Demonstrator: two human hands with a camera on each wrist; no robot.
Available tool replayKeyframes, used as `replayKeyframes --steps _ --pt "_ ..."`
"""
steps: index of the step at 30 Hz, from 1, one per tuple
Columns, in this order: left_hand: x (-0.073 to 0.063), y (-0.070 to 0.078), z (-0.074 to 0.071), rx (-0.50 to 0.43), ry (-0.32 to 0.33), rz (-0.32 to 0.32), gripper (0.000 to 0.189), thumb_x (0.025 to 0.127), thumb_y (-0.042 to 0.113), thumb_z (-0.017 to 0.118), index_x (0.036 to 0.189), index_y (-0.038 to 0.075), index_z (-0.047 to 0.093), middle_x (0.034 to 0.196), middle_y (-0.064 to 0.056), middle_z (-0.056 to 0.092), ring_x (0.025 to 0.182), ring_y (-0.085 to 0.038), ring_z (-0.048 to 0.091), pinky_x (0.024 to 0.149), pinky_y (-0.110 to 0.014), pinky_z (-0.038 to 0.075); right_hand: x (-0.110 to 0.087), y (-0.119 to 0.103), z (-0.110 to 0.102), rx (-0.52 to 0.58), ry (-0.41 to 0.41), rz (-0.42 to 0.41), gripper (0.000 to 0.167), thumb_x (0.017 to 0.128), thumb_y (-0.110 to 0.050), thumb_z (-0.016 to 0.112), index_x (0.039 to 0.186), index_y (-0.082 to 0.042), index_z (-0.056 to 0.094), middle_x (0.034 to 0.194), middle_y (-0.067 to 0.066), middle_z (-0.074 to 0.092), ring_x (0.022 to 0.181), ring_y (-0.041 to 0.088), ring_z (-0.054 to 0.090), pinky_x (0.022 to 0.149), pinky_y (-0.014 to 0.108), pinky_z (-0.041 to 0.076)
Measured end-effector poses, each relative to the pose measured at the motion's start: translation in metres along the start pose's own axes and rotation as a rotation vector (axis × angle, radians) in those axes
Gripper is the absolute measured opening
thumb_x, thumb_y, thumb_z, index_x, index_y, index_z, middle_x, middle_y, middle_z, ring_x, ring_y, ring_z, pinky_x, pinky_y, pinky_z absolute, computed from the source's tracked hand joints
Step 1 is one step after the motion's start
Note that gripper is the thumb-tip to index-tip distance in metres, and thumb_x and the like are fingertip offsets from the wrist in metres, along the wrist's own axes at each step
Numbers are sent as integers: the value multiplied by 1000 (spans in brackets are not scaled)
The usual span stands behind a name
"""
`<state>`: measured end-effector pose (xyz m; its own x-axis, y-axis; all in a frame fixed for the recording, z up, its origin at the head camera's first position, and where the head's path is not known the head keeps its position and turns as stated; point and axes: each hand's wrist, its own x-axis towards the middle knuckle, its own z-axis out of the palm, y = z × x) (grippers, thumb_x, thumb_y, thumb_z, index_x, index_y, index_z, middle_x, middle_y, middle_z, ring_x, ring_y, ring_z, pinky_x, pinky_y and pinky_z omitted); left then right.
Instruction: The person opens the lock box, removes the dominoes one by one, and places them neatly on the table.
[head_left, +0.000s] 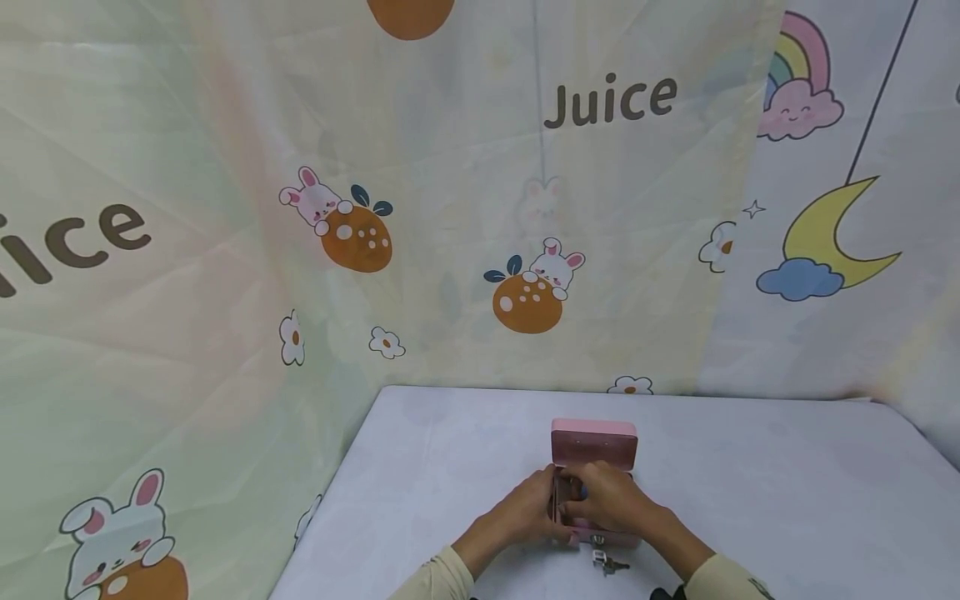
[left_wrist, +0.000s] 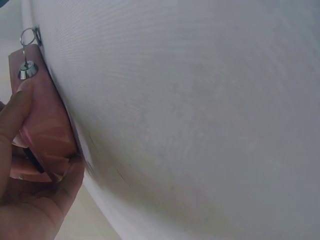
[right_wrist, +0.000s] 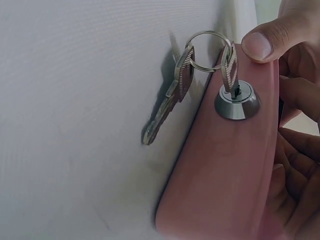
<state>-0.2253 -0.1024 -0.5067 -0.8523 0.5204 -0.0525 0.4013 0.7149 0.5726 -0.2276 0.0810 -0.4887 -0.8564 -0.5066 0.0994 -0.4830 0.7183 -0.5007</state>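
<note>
A small pink cash box (right_wrist: 220, 165) stands on the table with its lid (head_left: 594, 446) raised at the back. My left hand (head_left: 527, 505) grips its left side, the thumb against the front wall in the left wrist view. My right hand (head_left: 611, 500) reaches down into the box from the right, fingers bent inside. A bit of blue shows beside those fingers in the head view; I cannot tell whether they hold anything. On the front, a round metal lock (right_wrist: 237, 105) has one key in it. A second key (right_wrist: 172, 97) hangs from the same ring (right_wrist: 207, 50).
A white cloth-covered table (head_left: 750, 467) spreads around the box, with its far edge behind the lid. Printed curtains (head_left: 450, 167) with rabbits and oranges hang at the back and left. A dark object (head_left: 663, 593) shows at the bottom edge near the right sleeve.
</note>
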Motion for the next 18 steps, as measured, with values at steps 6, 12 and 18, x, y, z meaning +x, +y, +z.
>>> replayKeyframes --steps 6,12,18 --pt "-1 1 -1 -1 2 -10 97 68 36 93 147 12 40 135 -3 58 122 -7 55 107 -29 47 -2 2 -2 -10 2 -11 43 77 -23 85 116 -14 70 80 -13 62 68 3 50 58 22 41" --pt "0 2 0 -18 4 -19 98 69 33 93 148 15 39 136 1 58 121 -4 54 108 -29 47 -6 0 -7 -15 -3 10 45 78 -23 85 119 -14 70 75 -15 60 64 4 49 56 23 39" --pt "0 0 0 -35 2 -3 99 68 30 93 149 20 37 137 4 57 123 -4 54 109 -29 46 -10 0 -11 -12 -1 37 45 76 -23 86 118 -14 71 73 -14 59 65 5 50 56 24 40"
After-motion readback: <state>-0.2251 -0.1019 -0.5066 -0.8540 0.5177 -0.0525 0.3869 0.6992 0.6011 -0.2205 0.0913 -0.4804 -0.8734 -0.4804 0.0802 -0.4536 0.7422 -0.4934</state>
